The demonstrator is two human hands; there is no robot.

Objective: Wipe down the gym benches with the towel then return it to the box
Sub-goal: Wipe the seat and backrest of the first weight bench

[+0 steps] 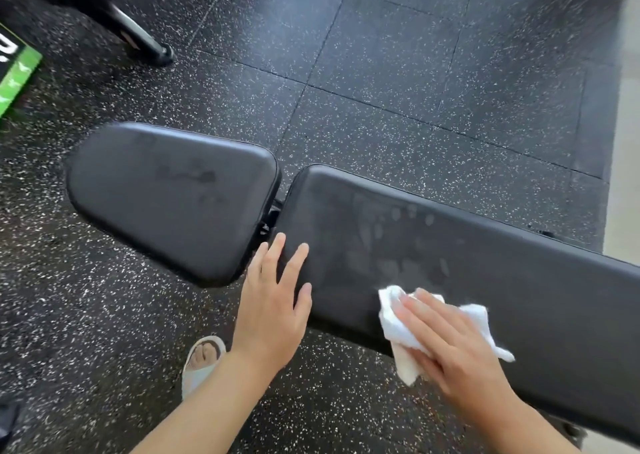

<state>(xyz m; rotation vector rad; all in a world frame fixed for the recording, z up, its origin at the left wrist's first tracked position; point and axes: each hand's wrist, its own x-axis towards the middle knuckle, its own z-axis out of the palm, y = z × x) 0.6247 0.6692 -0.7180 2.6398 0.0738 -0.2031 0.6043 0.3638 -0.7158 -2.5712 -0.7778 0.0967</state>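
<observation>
Wiping is underway, by my read, and far from finished. I have my right hand [457, 342] laid flat, fingers straight, pressing the white towel [401, 318] onto the near edge of the long back pad [485, 263] of the bench. My left hand [273, 301] is open too, fingers spread, resting on the pad's near corner beside the gap to the seat pad [166, 197].

Both pads are black, smooth, vinyl-like upholstery with rounded corners and a stitched rim. The back pad carries pale smears and droplet marks just beyond the towel; the seat pad shows a darker blotch near its middle. I judge both marks as still to be cleaned, so this bench is only partly done. I see no second bench here.

The towel is a thin, crumpled cloth, bunched under my palm with loose ends sticking out on both sides. A green box [17, 75] sits at the left edge on the speckled rubber floor tiles [381, 55]; whether it is the towel's box I cannot tell. Returning the towel remains.
</observation>
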